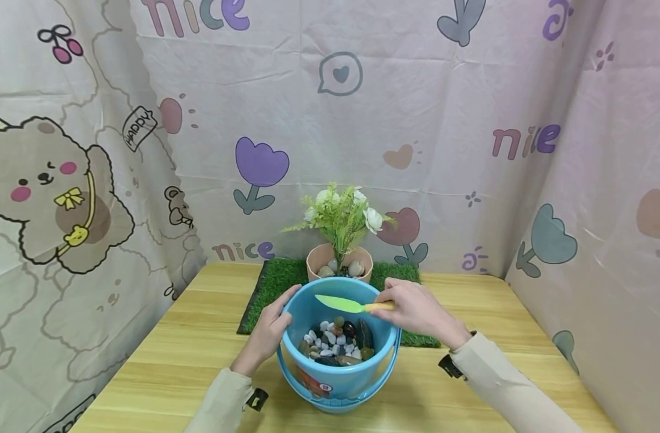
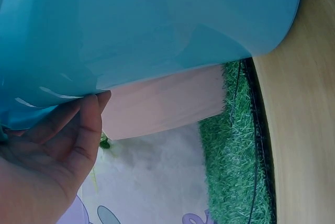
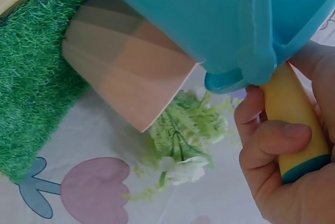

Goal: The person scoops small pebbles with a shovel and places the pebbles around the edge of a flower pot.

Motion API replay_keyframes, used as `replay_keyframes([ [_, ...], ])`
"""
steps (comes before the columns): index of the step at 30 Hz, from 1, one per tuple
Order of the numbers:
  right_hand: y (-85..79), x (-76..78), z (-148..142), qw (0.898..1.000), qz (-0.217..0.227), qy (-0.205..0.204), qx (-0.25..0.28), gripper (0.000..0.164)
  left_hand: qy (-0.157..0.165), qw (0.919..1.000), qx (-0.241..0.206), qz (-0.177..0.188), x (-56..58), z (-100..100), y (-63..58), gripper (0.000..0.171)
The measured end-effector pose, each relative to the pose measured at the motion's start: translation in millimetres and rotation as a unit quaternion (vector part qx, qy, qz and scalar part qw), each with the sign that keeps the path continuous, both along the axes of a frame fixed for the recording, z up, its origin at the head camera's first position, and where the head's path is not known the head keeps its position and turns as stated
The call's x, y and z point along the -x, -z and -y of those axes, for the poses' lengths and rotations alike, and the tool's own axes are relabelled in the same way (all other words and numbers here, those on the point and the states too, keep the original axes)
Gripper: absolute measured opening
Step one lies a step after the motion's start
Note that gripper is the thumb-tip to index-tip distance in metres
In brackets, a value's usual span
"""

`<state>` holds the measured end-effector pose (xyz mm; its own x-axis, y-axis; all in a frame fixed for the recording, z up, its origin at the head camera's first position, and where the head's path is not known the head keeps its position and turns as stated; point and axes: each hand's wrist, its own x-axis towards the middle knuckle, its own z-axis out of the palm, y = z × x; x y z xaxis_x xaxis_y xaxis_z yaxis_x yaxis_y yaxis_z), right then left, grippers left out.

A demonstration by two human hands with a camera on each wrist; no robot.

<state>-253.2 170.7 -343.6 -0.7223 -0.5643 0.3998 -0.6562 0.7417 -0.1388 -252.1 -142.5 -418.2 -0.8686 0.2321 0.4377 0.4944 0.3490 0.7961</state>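
Note:
A blue plastic bucket (image 1: 359, 377) stands on the table, its handle hanging down at the front. Inside lie white pebbles (image 1: 330, 340) and several larger, darker stones. My left hand (image 1: 270, 331) holds the bucket's left rim; in the left wrist view its fingers (image 2: 90, 130) bend against the blue wall. With my right hand (image 1: 416, 308) I grip a toy trowel by its yellow handle (image 3: 293, 111), at the bucket's right rim. The trowel's light green blade (image 1: 338, 304) points left over the bucket's opening, above the stones.
Right behind the bucket is a pink flowerpot (image 1: 312, 264) with stones, green leaves and white flowers (image 1: 373, 220). Artificial grass matting (image 1: 265, 300) lies under the pot on the wooden table (image 1: 184, 355). A printed curtain (image 1: 335, 132) hangs behind and at both sides.

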Motion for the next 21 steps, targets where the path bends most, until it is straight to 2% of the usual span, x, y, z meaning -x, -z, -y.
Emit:
replay_keyframes([
  [7,-5.2,-5.8,5.4,0.999,0.003,-0.006,-0.033,0.018,-0.002,1.0,0.005,-0.001,0.2,0.7,0.7,0.063],
  [11,-9.9,-7.5,6.8,0.999,0.024,-0.014,-0.038,0.016,-0.004,1.0,0.005,0.002,0.6,0.9,1.1,0.063],
  [14,-15.3,-8.4,8.7,0.997,0.046,-0.018,-0.058,0.024,-0.004,1.0,0.003,0.004,0.9,0.7,1.4,0.064],
  [16,-19.1,-9.1,11.2,0.995,0.063,-0.022,-0.076,0.034,-0.004,1.0,0.002,0.006,1.0,0.4,1.3,0.064],
  [21,-27.0,-13.2,20.3,0.989,0.104,-0.026,-0.101,0.039,-0.005,1.0,0.0,0.007,0.5,0.1,1.5,0.064],
])
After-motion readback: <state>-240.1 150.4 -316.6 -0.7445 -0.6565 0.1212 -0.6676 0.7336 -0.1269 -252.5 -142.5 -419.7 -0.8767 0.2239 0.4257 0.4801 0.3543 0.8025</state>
